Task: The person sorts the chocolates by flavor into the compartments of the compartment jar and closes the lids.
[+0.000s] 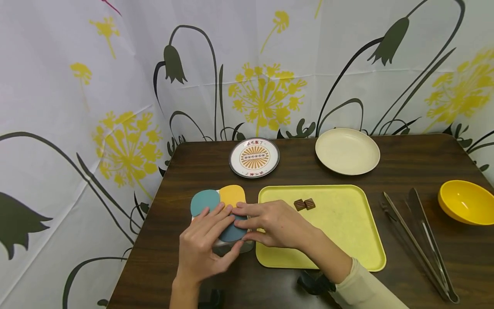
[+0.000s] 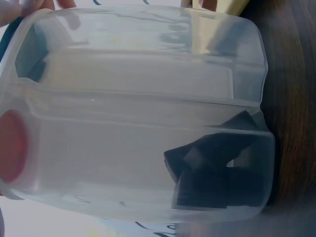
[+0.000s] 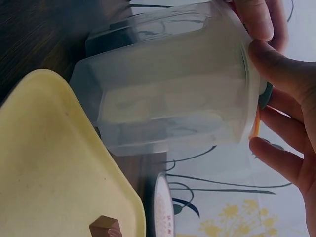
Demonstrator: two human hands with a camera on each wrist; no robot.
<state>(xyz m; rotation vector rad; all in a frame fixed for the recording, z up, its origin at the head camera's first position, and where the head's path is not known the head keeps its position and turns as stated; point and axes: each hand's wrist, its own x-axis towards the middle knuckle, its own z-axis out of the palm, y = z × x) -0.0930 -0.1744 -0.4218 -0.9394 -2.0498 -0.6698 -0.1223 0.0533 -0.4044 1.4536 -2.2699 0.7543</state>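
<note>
A clear plastic container (image 2: 133, 153) with separate compartments stands left of the yellow tray. Its top carries a teal lid (image 1: 204, 201), a yellow lid (image 1: 233, 194) and a blue lid (image 1: 233, 233); an orange-red one (image 2: 12, 146) lies mostly under my left hand (image 1: 208, 244). That hand rests on the top with extended fingers, its thumb by the front rim. Fairly straight fingers of my right hand (image 1: 279, 225) touch the blue lid from the right, the thumb against the rim. Dark shapes show at the container's bottom; whether they are contents or reflections, I cannot tell.
On the yellow tray (image 1: 332, 240) lie two brown chocolate pieces (image 1: 309, 204). Behind are a patterned plate (image 1: 254, 158) and a cream plate (image 1: 347, 151). Metal tongs (image 1: 428, 249) and a yellow bowl (image 1: 465, 201) are at the right. A printed curtain (image 1: 146, 64) hangs behind the table.
</note>
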